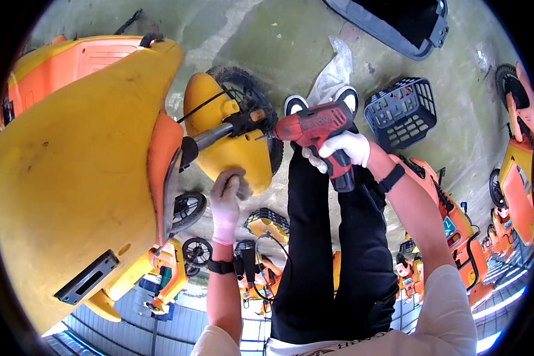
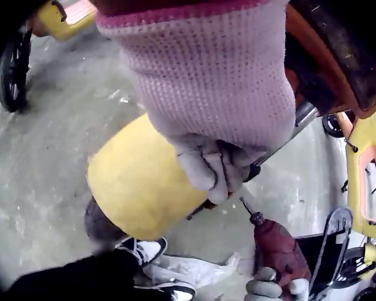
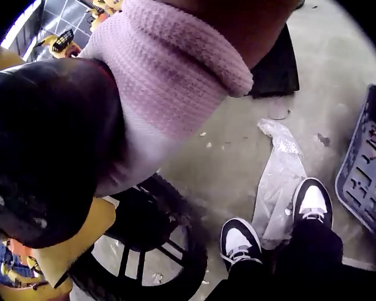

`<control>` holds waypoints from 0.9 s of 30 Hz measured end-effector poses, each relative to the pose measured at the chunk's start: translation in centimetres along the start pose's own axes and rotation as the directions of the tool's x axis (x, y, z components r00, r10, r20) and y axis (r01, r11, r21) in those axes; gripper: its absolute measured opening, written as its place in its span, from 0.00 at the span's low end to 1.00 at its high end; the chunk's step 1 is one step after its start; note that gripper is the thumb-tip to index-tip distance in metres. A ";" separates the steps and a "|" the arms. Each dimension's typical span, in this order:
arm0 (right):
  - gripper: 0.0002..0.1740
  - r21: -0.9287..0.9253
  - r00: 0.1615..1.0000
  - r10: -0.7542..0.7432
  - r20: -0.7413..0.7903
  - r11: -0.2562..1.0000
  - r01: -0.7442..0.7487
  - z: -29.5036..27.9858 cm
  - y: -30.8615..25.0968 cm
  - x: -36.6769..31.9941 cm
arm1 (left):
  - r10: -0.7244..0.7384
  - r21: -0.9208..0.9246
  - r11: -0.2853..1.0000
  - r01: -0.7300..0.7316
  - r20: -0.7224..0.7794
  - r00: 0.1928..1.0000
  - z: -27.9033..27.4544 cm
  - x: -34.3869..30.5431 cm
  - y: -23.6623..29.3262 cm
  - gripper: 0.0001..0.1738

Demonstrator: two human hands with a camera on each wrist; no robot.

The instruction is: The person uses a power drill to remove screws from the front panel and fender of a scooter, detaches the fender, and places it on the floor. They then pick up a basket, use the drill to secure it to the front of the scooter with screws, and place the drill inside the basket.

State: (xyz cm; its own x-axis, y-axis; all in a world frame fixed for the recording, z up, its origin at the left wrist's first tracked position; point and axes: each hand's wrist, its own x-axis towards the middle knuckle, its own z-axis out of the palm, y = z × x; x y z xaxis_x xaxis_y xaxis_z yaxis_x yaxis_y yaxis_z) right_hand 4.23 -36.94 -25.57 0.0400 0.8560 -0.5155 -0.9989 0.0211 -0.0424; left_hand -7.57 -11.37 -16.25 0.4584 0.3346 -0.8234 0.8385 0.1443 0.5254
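- The big yellow and orange scooter (image 1: 77, 166) fills the left side of the head view. Its grey metal fork (image 1: 212, 137) reaches out to the wheel.
- A black tub (image 1: 391, 26) sits on the floor (image 1: 249, 35), far past the feet.
- The front wheel (image 1: 252, 89) is black with a bumpy tire.
- The yellow mudguard (image 1: 243, 157) curves around part of the wheel.
- A dark basket (image 1: 400, 113) full of holes stands on the floor, to the right of the shoes.
- A crinkly, see-through plastic sheet (image 1: 333, 71) lies by the shoes.
- The red and black drill (image 1: 317, 124) is up in the air in front of the legs. Its thin tip points at the fork's end, near it but apart.
- Two black and white shoes (image 3: 312, 199) are on the floor.
- The right hand (image 1: 347, 148) is closed around the drill's handle.
- The left hand (image 1: 225, 204) is at the mudguard, its fingers bent in and bunched together. I cannot tell if they pinch something tiny.
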 end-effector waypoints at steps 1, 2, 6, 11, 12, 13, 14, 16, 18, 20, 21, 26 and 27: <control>0.12 0.016 1.000 0.014 0.003 1.000 -0.014 -0.2 0.2 0.5 | -0.027 0.026 0.999 0.026 0.016 1.000 -0.6 0.2 -0.4 0.10; 0.12 0.030 0.999 0.026 -0.019 0.999 -0.025 -0.4 0.6 1.0 | -0.110 -0.114 0.988 0.106 -0.032 0.993 -0.9 0.6 -0.8 0.09; 0.14 0.054 0.994 0.099 -0.054 0.994 -0.096 -1.8 2.1 2.8 | -0.041 -0.176 0.982 0.065 0.135 0.990 -3.6 2.0 -3.8 0.08; 0.14 0.067 0.999 0.041 -0.026 0.997 -0.039 -2.2 2.4 3.9 | -0.075 -0.312 0.939 0.144 0.224 0.972 -4.4 3.6 -3.8 0.16; 0.14 0.067 0.998 0.055 -0.032 0.996 -0.052 -2.1 2.3 3.9 | -0.176 -0.334 0.911 0.240 0.211 0.962 -4.2 3.6 -3.2 0.19; 0.14 0.066 0.997 0.068 -0.039 0.996 -0.065 -2.2 2.1 3.9 | -0.178 -0.332 0.911 0.243 0.212 0.961 -4.1 3.7 -3.1 0.19; 0.14 0.067 0.997 0.066 -0.040 0.996 -0.063 -2.4 2.2 4.0 | -0.205 -0.325 0.910 0.258 0.189 0.960 -4.0 3.8 -3.0 0.20; 0.14 0.057 0.993 0.105 -0.055 0.993 -0.101 -2.7 2.4 4.2 | -0.232 -0.317 0.907 0.276 0.168 0.958 -3.9 4.0 -2.8 0.22; 0.14 0.063 0.992 0.108 -0.059 0.992 -0.105 -2.7 2.4 4.0 | -0.260 -0.320 0.896 0.309 0.186 0.948 -4.2 4.1 -2.7 0.21; 0.13 0.064 0.992 0.114 -0.061 0.992 -0.110 -2.5 1.9 3.9 | -0.264 -0.329 0.889 0.317 0.197 0.944 -4.2 4.1 -2.7 0.22; 0.14 0.048 0.994 0.104 -0.044 0.994 -0.102 -2.2 1.6 3.8 | -0.267 -0.338 0.883 0.326 0.208 0.941 -4.2 4.2 -2.6 0.23; 0.13 0.055 0.991 0.099 -0.093 0.994 -0.094 -2.5 1.8 3.9 | -0.239 -0.290 0.911 0.295 0.214 0.947 -4.4 4.1 -3.1 0.24; 0.12 0.021 0.992 0.108 -0.062 0.994 -0.107 -2.8 1.8 4.0 | -0.231 -0.269 0.921 0.281 0.203 0.952 -4.4 4.2 -2.9 0.24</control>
State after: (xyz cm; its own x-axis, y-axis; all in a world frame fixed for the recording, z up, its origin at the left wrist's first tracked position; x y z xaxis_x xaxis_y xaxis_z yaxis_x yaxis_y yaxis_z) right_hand 2.66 -34.93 -30.08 -0.0663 0.8197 -0.5689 -0.9978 -0.0592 0.0310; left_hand -9.39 -6.32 -20.31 0.3017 0.0963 -0.9485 0.8221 0.4776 0.3100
